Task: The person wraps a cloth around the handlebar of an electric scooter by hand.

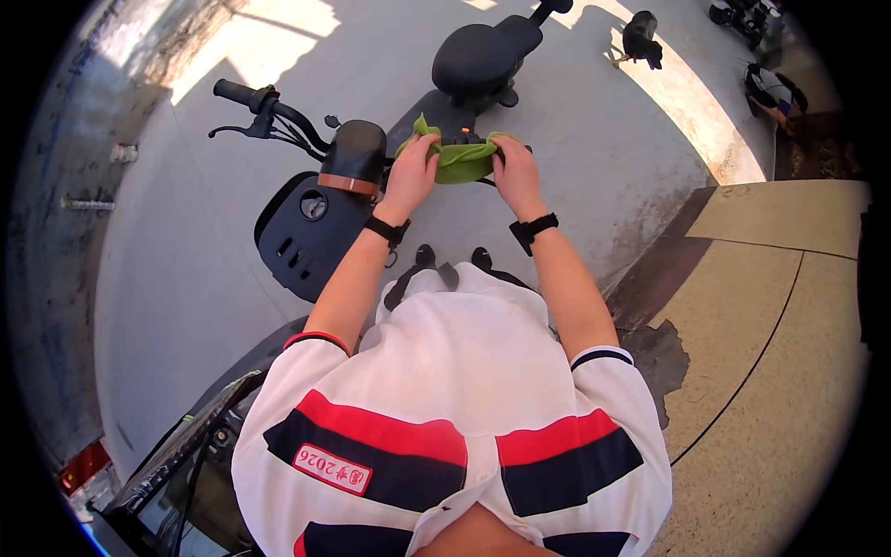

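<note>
Left hand [411,178] and right hand [517,174] are clamping opposite ends of a green fabric cloth [464,164]; a red-and-white rectangular shirt patch [331,469] is showing inverted "2026".

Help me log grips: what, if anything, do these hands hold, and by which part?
A green cloth, held near its two ends: the left hand has one, the right hand the other.

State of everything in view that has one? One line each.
green cloth: bunched, spread between both hands
left hand: closed on one end of the cloth
right hand: closed on the other end
scooter: upright
shirt: worn, open at the collar
dog: seemingly on its feet
</note>
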A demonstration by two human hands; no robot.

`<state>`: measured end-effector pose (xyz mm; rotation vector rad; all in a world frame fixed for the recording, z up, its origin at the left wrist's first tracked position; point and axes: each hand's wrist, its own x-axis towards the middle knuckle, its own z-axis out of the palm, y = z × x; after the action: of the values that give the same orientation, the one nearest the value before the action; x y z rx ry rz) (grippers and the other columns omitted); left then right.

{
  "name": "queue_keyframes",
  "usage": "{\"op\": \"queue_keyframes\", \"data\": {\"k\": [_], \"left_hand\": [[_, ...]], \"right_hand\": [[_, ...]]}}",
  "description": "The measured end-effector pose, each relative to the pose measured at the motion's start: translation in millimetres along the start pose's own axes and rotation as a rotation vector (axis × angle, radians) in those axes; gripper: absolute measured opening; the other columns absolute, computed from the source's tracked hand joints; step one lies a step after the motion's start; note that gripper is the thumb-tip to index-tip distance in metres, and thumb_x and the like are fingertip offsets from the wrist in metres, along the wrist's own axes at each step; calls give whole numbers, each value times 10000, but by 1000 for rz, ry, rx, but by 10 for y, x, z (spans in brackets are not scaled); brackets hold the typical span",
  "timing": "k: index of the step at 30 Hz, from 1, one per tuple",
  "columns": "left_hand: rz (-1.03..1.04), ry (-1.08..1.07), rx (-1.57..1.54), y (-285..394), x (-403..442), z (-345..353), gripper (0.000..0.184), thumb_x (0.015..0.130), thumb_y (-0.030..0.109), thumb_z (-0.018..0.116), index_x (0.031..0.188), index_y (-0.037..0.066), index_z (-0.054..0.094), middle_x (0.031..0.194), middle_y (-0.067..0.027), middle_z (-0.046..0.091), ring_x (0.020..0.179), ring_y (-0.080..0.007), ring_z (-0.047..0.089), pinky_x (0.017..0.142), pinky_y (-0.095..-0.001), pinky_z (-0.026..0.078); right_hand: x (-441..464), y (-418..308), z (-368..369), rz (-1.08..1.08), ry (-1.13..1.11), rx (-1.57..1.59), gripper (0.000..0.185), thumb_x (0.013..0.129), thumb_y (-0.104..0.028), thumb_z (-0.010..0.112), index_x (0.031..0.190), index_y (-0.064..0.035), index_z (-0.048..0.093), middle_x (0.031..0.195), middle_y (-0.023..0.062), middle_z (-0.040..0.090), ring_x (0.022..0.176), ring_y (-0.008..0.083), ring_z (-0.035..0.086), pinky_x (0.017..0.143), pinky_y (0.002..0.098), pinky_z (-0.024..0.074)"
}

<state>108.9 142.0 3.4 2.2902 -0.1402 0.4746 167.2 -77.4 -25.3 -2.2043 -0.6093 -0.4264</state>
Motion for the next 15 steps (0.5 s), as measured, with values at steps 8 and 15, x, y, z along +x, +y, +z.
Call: {"op": "queue_keyframes", "data": {"k": [8,15], "left_hand": [[164,-147,1,157,195,191,320,897,51,631,1213,32,586,1129,-184,636,1119,-397,580,1032,-469,438],[-16,-125,43,108,56,-101,322,921,84,616,1236,31,573,1182,-184,638,1100,-393,603,952,-440,500]], "right_hand": [[-102,258,-165,223,17,-90,201,917,-39,606,1104,-56,677,1106,150,712,1049,358,660,888,437,538],[54,-106,-99,271,-15,-22,186,919,-69,609,1086,-62,690,1034,139,729,971,363,680,841,432,545]]}}
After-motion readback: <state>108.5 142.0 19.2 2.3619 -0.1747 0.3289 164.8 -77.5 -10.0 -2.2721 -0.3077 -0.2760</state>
